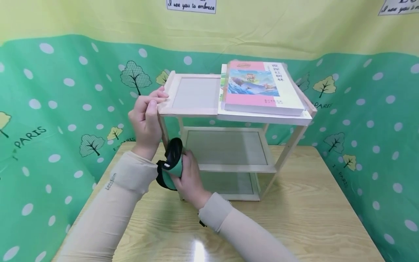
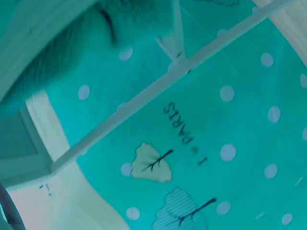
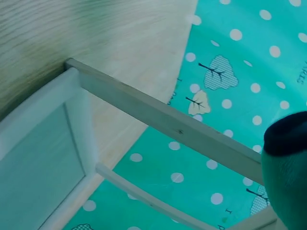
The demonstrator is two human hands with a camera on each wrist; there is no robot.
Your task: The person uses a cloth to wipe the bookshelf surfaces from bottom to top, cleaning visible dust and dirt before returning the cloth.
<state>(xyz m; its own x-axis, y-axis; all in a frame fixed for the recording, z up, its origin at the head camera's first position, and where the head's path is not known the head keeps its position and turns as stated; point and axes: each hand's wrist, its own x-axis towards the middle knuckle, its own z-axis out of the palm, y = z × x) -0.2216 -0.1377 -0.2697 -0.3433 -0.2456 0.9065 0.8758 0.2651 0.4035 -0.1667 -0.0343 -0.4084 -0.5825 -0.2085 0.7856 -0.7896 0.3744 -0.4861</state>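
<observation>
A three-tier wooden shelf [image 1: 235, 168] with pale panels stands on the table. My left hand [image 1: 147, 122] grips the left end of its top tier, thumb at the front and fingers over the edge. Lower down, by the left front leg, my right hand [image 1: 191, 180] holds a rounded green-and-black object [image 1: 177, 170]; its exact kind is unclear. The same object [image 3: 288, 177] shows at the right edge of the right wrist view, beside a shelf leg [image 3: 168, 125]. A shelf post [image 2: 129, 108] crosses the left wrist view.
A pink-and-white book [image 1: 256, 85] lies on the right part of the top tier, with a white board or book under it. The wooden table [image 1: 301, 203] extends around the shelf. Green and yellow printed cloth [image 1: 65, 109] hangs behind and at both sides.
</observation>
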